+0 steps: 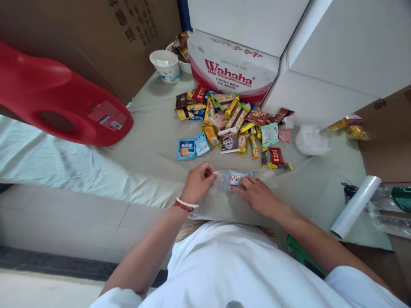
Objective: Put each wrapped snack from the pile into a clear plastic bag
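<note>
Near the front edge of the cloth-covered table lies a clear plastic bag (220,180) with a small blue and white snack packet (234,178) in or on it; I cannot tell which. My left hand (199,182) pinches the bag's left end between thumb and fingers. Over the packet's right side rests my right hand (257,194), its fingers bent and pressing on it, partly covering it. Just beyond my hands are two blue snack packets (186,149) and a heap of mixed wrapped snacks (234,117).
A large red jug (64,98) stands at the left. Behind the heap are a paper cup (165,66), a white bowl (185,66) and a Wahaha carton (233,70). At the right lie a crumpled white plastic bag (311,140), a plastic film roll (355,207) and clear bottles (390,199).
</note>
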A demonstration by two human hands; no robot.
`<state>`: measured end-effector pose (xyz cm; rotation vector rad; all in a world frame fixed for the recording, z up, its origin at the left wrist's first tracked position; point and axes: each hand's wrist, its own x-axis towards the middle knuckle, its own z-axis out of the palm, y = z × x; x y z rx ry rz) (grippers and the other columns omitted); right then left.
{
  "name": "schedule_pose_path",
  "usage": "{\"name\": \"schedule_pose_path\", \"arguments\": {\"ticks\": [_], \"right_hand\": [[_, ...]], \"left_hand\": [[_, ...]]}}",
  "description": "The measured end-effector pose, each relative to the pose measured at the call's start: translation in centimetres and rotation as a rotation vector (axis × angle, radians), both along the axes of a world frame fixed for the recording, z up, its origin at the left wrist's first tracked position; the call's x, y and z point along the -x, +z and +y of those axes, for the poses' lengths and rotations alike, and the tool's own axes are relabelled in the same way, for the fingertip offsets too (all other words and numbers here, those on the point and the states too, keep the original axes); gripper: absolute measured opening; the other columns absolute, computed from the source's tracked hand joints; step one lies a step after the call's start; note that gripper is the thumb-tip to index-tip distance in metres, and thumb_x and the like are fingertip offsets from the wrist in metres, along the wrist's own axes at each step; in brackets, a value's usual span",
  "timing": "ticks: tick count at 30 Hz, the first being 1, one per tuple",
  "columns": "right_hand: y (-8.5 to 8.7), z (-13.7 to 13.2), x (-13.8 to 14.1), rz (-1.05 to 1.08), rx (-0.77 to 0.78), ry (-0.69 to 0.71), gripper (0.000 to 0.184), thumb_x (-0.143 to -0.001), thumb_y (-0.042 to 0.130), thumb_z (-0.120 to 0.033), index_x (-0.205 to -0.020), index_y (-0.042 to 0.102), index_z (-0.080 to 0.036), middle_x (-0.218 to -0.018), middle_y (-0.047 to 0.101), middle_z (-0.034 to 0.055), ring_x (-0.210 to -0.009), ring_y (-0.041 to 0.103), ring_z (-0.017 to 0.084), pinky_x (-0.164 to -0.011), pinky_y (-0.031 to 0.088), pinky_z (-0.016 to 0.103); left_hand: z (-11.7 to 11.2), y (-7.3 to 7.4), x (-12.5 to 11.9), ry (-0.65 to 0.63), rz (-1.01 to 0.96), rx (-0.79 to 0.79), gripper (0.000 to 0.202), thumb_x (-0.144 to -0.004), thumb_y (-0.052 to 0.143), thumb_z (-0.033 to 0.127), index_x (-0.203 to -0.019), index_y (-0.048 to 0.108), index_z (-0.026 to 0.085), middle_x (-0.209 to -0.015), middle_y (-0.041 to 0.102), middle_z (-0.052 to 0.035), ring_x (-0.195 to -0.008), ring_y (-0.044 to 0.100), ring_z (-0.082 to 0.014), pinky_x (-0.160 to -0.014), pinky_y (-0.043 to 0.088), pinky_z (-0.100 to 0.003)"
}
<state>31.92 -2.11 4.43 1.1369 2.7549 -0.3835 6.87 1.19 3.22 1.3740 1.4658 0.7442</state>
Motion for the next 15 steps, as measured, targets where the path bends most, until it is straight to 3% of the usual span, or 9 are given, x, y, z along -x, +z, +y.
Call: {"name": "schedule_pose_path", "arguments": {"ticks": [3, 5, 8, 10, 12, 15], "right_hand": [[-0.3, -0.2, 0.1, 0.091, 0.034, -0.059, 0.040, -0.097, 0.052, -0.014, -0.132, 0.066, -0.028, -0.117, 0.059, 0.0116, -0.105, 0.053, 0.028, -0.089, 0.047, 0.041], [-0.3, -0.3, -0.5, 0.218, 0.074, -0.091, 0.032, -0.096, 0.055, -0.017, -0.125, 0.069, -0.023, -0.124, 0.059, 0.0137, -0.113, 0.053, 0.029, -0.095, 0.047, 0.043], [-0.3, -0.2, -2.5, 0.473, 0.178, -0.202, 0.028, -0.098, 0.051, -0.022, -0.117, 0.071, -0.021, -0.122, 0.064, 0.0116, -0.111, 0.059, 0.025, -0.097, 0.049, 0.039], [-0.6, 0.1, -4.2, 0.530, 0.102, -0.450, 0.030, -0.101, 0.046, -0.027, -0.118, 0.069, -0.021, -0.111, 0.067, 0.0100, -0.100, 0.062, 0.022, -0.090, 0.051, 0.037], [-1.2, 0.3, -5.7, 0.426, -0.083, -0.697, 0.034, -0.099, 0.053, -0.036, -0.124, 0.067, -0.019, -0.108, 0.066, 0.0124, -0.098, 0.060, 0.026, -0.090, 0.051, 0.041], [-1.9, 0.2, -7.0, 0.191, -0.187, -0.758, 0.030, -0.089, 0.067, -0.036, -0.112, 0.071, -0.017, -0.115, 0.063, 0.0168, -0.111, 0.054, 0.034, -0.097, 0.047, 0.048]], "left_hand": [[-0.8, 0.9, -3.6, -0.038, -0.201, 0.081, 0.012, -0.087, 0.059, 0.033, -0.084, 0.057, 0.021, -0.066, 0.062, 0.0028, -0.059, 0.061, -0.0140, -0.057, 0.049, -0.026], [-1.1, 0.6, -6.2, -0.104, -0.139, 0.029, 0.010, -0.088, 0.054, 0.024, -0.087, 0.064, 0.020, -0.077, 0.068, -0.0017, -0.071, 0.066, -0.0160, -0.068, 0.055, -0.029], [-1.6, 0.0, -8.4, -0.252, 0.127, -0.172, 0.026, -0.089, 0.047, 0.012, -0.094, 0.072, 0.017, -0.103, 0.071, -0.0094, -0.100, 0.066, -0.0198, -0.093, 0.054, -0.034], [-2.2, 0.0, -8.9, -0.344, 0.324, -0.284, 0.030, -0.090, 0.047, 0.011, -0.105, 0.073, 0.016, -0.120, 0.068, -0.0116, -0.113, 0.061, -0.0231, -0.100, 0.052, -0.037], [-2.9, 0.2, -8.9, -0.414, 0.520, -0.349, 0.033, -0.093, 0.050, 0.014, -0.120, 0.069, 0.016, -0.131, 0.065, -0.0110, -0.116, 0.057, -0.0261, -0.096, 0.052, -0.040], [-3.8, 0.6, -8.7, -0.476, 0.743, -0.402, 0.038, -0.098, 0.048, 0.020, -0.133, 0.062, 0.019, -0.139, 0.062, -0.0092, -0.111, 0.056, -0.0267, -0.085, 0.052, -0.041]]}}
